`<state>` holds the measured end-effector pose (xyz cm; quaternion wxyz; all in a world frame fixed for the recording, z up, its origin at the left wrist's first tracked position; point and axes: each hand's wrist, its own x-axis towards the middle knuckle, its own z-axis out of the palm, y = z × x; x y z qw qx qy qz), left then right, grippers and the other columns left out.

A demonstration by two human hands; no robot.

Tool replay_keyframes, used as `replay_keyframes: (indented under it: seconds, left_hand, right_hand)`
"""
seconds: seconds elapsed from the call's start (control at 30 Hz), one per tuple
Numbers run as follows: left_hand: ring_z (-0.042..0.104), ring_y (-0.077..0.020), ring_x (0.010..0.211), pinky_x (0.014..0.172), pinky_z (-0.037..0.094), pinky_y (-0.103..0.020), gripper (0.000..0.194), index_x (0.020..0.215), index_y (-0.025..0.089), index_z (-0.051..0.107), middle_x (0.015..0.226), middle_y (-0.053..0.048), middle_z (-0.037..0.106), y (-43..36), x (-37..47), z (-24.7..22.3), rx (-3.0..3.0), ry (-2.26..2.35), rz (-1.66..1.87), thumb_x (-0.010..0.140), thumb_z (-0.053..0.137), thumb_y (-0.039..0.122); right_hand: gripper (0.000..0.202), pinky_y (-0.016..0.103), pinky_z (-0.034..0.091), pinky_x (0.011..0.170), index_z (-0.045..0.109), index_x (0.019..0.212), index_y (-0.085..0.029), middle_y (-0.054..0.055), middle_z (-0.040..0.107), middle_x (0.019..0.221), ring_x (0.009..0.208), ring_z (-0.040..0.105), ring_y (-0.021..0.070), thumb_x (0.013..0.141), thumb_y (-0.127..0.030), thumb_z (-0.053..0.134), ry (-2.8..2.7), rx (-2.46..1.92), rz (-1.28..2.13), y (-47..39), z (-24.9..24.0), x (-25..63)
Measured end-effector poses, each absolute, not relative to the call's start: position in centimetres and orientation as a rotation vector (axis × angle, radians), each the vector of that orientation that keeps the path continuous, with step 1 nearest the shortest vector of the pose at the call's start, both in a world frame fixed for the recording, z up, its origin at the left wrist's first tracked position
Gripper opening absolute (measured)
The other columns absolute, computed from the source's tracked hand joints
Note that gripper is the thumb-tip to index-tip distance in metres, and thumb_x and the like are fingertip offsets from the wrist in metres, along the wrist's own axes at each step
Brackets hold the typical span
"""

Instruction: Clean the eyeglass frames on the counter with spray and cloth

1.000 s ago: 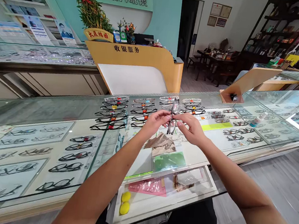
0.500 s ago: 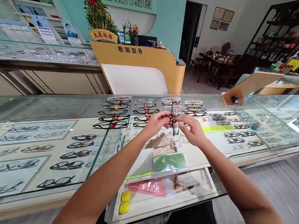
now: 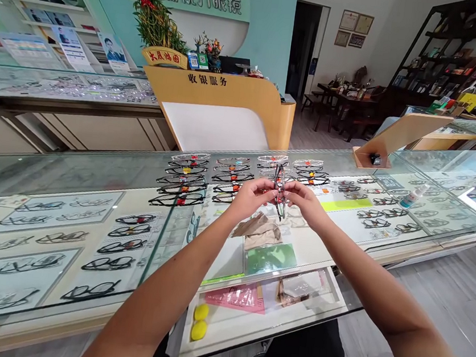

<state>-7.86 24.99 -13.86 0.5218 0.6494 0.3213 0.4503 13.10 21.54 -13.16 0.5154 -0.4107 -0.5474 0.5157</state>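
Between my two hands a pair of eyeglasses (image 3: 278, 206) is held turned on end above the glass counter. My left hand (image 3: 254, 198) pinches it from the left, thumb and fingers closed near its middle. From the other side my right hand (image 3: 304, 202) grips it, thumb and fingertips closed on the frame. Beyond and beside the hands, folded glasses (image 3: 233, 176) with small coloured tags stand in columns on the counter top. Below the hands lie a crumpled brown cloth (image 3: 263, 232) and a green card (image 3: 272, 258).
An open drawer (image 3: 220, 337) under the counter edge holds a pink packet (image 3: 237, 297) and a yellow round case (image 3: 200, 321). A spray bottle (image 3: 414, 196) and a tilted wooden stand (image 3: 401, 141) are on the right. More glasses (image 3: 108, 263) show at left.
The eyeglasses have tilted slightly in my hands, their lower end swinging right. My right hand has shifted a little left, and both hands are closer together around the middle of the frame.
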Motion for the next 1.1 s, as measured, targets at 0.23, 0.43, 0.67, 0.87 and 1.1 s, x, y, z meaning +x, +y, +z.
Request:
replay_keyframes:
  seconds: [0.23,0.43,0.67,0.87,1.1]
  left_hand:
    - [0.072,-0.0218,0.079,0.071,0.055,-0.032,0.043,0.102,0.018,0.081,0.097,-0.008,0.081,25.2,-7.8,-14.1,1.66,0.798,1.154,0.087,0.083,0.059]
    - [0.068,-0.0281,0.104,0.095,0.049,-0.04,0.034,0.11,0.021,0.083,0.11,-0.011,0.079,25.7,-9.4,-13.5,2.032,1.143,1.535,0.107,0.061,0.047]
    - [0.066,-0.0317,0.12,0.11,0.046,-0.046,0.033,0.126,0.022,0.075,0.123,-0.013,0.077,25.3,-9.6,-13.0,2.284,1.27,1.596,0.108,0.058,0.045]
    - [0.06,-0.0371,0.128,0.114,0.04,-0.054,0.032,0.124,0.022,0.073,0.132,-0.017,0.069,23.5,-8.7,-12.8,2.36,1.282,1.912,0.097,0.068,0.037]
    - [0.06,-0.0288,0.094,0.086,0.037,-0.045,0.023,0.116,0.03,0.086,0.094,-0.009,0.068,20.5,-5.3,-12.8,2.808,0.891,1.43,0.104,0.069,0.041]
  right_hand:
    - [0.035,0.032,0.047,0.079,0.075,0.08,-0.022,0.0,0.077,0.086,0.085,0.07,0.0179,0.069,-0.046,0.097,-1.248,-0.926,1.482,21.1,-12.2,13.6]
    - [0.029,0.031,0.047,0.079,0.074,0.076,-0.021,0.0,0.078,0.082,0.082,0.07,0.0164,0.071,-0.041,0.095,-1.355,-0.942,1.484,21.4,-11.3,15.3]
    - [0.035,0.032,0.054,0.085,0.075,0.089,-0.022,0.009,0.088,0.11,0.103,0.078,0.0218,0.082,-0.049,0.095,-1.497,-0.81,1.699,21.0,-10.5,17.4]
    - [0.038,0.036,0.057,0.101,0.074,0.095,-0.025,0.008,0.087,0.123,0.12,0.079,0.0234,0.081,-0.052,0.098,-1.353,-0.693,1.683,20.4,-10.1,18.0]
    - [0.044,0.048,0.052,0.12,0.074,0.108,-0.028,0.01,0.082,0.141,0.133,0.075,0.0285,0.08,-0.056,0.095,-1.293,-0.595,1.584,19.5,-9.5,17.8]
